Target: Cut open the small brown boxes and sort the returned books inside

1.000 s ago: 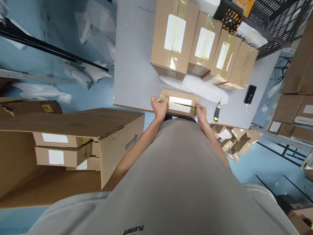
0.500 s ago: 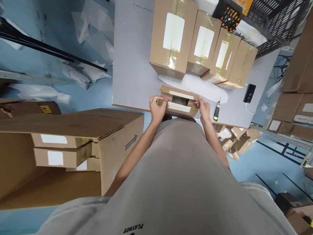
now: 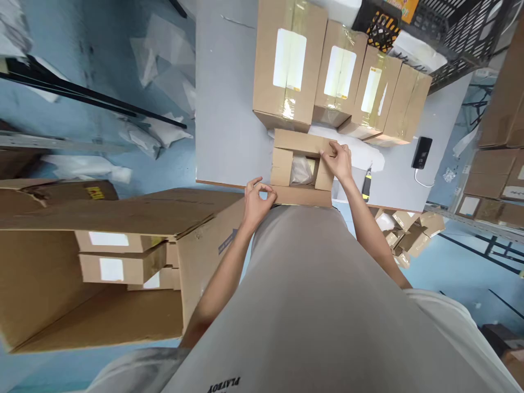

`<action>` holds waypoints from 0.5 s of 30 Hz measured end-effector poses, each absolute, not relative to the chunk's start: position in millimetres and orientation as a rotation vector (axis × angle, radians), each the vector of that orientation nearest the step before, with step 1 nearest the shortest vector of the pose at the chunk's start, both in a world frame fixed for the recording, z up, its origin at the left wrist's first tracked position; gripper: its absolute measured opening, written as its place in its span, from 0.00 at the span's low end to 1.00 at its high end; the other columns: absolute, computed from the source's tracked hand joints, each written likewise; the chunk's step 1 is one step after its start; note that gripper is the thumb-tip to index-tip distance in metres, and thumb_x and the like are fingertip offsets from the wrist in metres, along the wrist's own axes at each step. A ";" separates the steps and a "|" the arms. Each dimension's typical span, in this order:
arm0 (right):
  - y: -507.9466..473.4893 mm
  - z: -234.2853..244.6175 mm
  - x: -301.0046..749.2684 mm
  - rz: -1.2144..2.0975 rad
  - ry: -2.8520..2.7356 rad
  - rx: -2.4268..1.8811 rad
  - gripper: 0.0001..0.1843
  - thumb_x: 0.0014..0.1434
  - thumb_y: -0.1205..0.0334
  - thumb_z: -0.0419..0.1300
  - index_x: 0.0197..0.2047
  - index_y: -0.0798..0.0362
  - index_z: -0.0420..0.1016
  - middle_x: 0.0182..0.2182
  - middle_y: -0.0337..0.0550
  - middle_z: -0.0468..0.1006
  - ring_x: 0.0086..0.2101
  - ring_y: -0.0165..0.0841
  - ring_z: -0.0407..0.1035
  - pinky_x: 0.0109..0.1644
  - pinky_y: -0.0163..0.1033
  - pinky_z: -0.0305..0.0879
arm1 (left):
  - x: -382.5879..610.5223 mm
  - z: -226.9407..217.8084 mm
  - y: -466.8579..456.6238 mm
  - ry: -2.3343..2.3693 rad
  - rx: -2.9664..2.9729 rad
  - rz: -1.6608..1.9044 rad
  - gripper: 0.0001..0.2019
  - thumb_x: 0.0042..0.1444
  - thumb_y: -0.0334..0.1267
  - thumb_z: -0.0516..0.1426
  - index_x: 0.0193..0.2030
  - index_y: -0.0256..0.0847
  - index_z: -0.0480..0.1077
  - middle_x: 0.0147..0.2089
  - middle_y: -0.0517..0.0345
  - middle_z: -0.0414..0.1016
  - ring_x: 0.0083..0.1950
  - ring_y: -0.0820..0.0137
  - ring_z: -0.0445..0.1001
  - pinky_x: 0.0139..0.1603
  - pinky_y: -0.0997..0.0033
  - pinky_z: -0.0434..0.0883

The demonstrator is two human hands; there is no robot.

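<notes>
A small cardboard box [image 3: 303, 197] sits at the table's near edge, against my shirt, with its flaps spread outward. Inside it shows a clear plastic bag [image 3: 301, 170] whose contents I cannot make out. My left hand [image 3: 257, 203] pinches the left end of the near flap between thumb and forefinger. At the other side, my right hand [image 3: 339, 161] grips the right end of the far flap, its lower fingers close to the side flap. White packing sheet [image 3: 360, 155] lies behind the box. To the right rests a yellow-and-black box cutter [image 3: 366, 184].
Several taped, labelled boxes [image 3: 289, 60] stand in a row at the back, beside a black plastic crate [image 3: 458, 38]. A phone [image 3: 421, 153] with a white cable lies at right. A large open carton [image 3: 204, 262] with boxes inside is at left.
The box's labelled flaps have swung outward, and the plastic bag inside now shows. My right hand has moved up to the far flap; my left hand has shifted down and slightly left.
</notes>
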State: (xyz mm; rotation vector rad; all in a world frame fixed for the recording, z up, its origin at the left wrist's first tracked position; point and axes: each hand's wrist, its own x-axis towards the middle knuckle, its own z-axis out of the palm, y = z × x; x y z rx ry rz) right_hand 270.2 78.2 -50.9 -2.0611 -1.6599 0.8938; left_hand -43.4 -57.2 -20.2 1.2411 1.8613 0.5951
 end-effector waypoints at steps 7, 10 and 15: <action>58.6 -31.2 239.2 0.676 -1.955 -2.229 0.43 0.70 0.37 0.69 0.76 0.55 0.70 0.64 0.66 0.70 0.63 0.61 0.64 0.69 0.69 0.68 | -28.7 -18.3 -31.9 1.740 1.630 0.405 0.16 0.64 0.34 0.64 0.58 0.45 0.83 0.86 0.42 0.59 0.89 0.41 0.54 0.86 0.34 0.60; 44.7 -23.9 230.7 0.681 -1.970 -2.223 0.39 0.72 0.46 0.66 0.78 0.56 0.67 0.68 0.68 0.67 0.66 0.62 0.61 0.70 0.71 0.67 | -17.1 -15.5 -10.5 1.629 1.795 0.303 0.21 0.65 0.34 0.63 0.64 0.44 0.82 0.92 0.47 0.47 0.92 0.38 0.40 0.88 0.29 0.53; 25.7 -11.3 236.6 0.729 -1.894 -2.082 0.34 0.72 0.56 0.62 0.78 0.52 0.67 0.69 0.64 0.68 0.69 0.59 0.62 0.74 0.69 0.66 | -8.0 -4.7 11.2 1.528 1.945 0.187 0.22 0.68 0.39 0.63 0.67 0.44 0.79 0.93 0.49 0.41 0.93 0.40 0.35 0.89 0.25 0.43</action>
